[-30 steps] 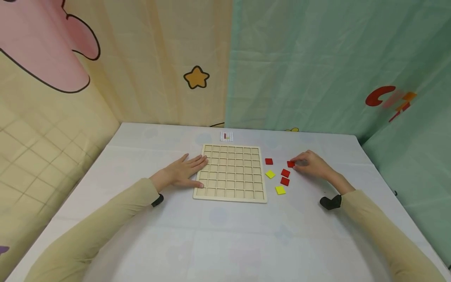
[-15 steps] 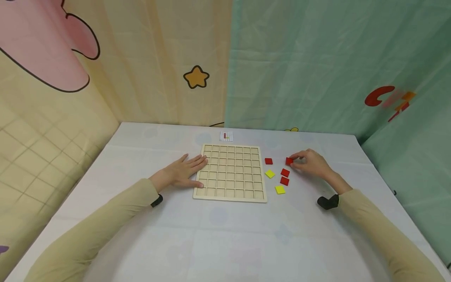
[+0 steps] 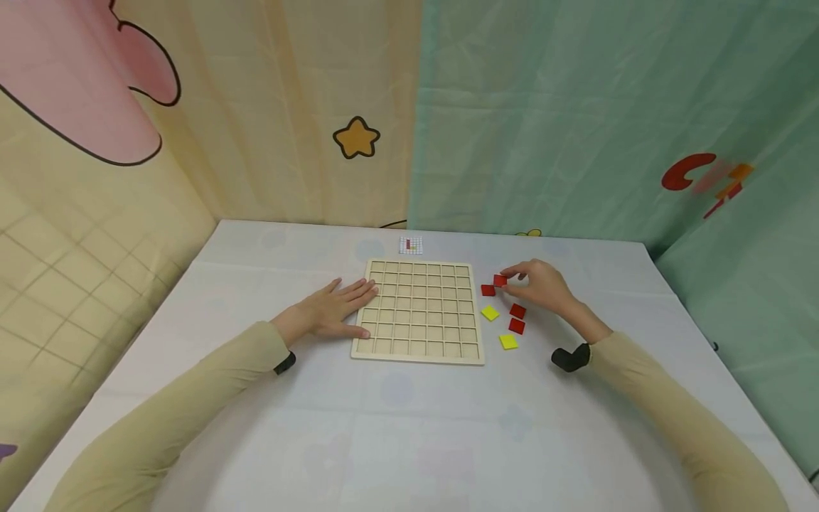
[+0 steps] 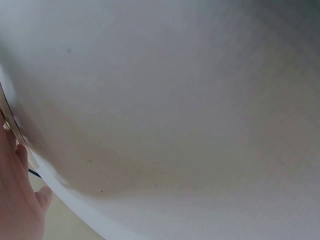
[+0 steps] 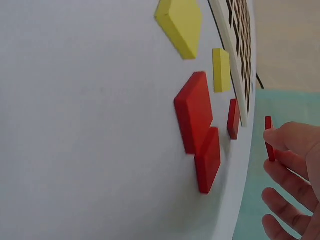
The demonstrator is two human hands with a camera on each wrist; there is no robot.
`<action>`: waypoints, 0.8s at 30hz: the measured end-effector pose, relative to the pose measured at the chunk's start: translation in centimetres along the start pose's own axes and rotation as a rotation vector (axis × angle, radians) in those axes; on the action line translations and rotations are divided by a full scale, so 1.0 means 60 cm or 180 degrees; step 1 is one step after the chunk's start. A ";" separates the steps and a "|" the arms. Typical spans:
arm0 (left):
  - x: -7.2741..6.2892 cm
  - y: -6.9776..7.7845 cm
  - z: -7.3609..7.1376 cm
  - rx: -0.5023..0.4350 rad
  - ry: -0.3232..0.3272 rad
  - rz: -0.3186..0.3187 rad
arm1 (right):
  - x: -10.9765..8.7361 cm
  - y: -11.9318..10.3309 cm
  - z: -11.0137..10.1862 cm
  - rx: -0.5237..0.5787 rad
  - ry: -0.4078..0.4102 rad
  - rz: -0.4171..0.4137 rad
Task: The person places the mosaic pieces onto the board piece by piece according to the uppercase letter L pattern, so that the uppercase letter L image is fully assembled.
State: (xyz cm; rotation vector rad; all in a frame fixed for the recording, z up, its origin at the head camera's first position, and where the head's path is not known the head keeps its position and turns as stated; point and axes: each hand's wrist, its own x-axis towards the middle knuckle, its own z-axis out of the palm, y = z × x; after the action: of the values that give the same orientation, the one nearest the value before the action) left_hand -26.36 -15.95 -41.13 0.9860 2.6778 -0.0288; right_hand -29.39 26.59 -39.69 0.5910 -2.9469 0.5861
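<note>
My left hand (image 3: 331, 311) lies flat with spread fingers over the left edge of a wooden grid board (image 3: 422, 313); in the left wrist view part of that hand (image 4: 17, 195) shows at the lower left. Between thumb and fingers my right hand (image 3: 542, 286) pinches a red square tile (image 3: 500, 280), which the right wrist view shows raised off the table. On the cloth below it lie another red tile (image 3: 488, 291), two more red tiles (image 5: 194, 112) and two yellow tiles (image 5: 181, 25), all to the right of the board.
A small printed grid card (image 3: 411, 245) with red and yellow squares lies behind the board. White cloth covers the table (image 3: 409, 434). Curtains (image 3: 544, 121) hang along its back and sides.
The red tile has come up from the table in my right hand and moved left towards the board. My left hand has stayed in place.
</note>
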 end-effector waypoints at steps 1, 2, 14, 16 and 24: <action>0.000 -0.001 0.001 0.0004 0.0008 -0.0001 | 0.004 -0.005 0.002 0.0007 0.0019 -0.0004; 0.000 -0.002 0.003 -0.0002 0.0026 0.0006 | 0.008 -0.010 0.004 0.0015 0.0033 -0.0015; 0.000 0.000 0.001 -0.0045 0.0038 -0.0038 | 0.053 -0.065 0.030 0.0216 0.0035 -0.0092; 0.000 0.001 0.000 -0.0039 0.0025 -0.0044 | 0.059 -0.073 0.035 0.0245 0.0003 -0.0062; 0.001 -0.001 0.001 -0.0076 0.0055 -0.0022 | 0.081 -0.103 0.058 0.0439 -0.0102 -0.0118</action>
State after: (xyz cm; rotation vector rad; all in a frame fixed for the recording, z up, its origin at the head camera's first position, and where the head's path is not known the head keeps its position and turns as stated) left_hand -26.39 -15.97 -41.23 0.9741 2.6907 0.0101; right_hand -31.51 18.24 -40.02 0.6722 -2.9352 0.7882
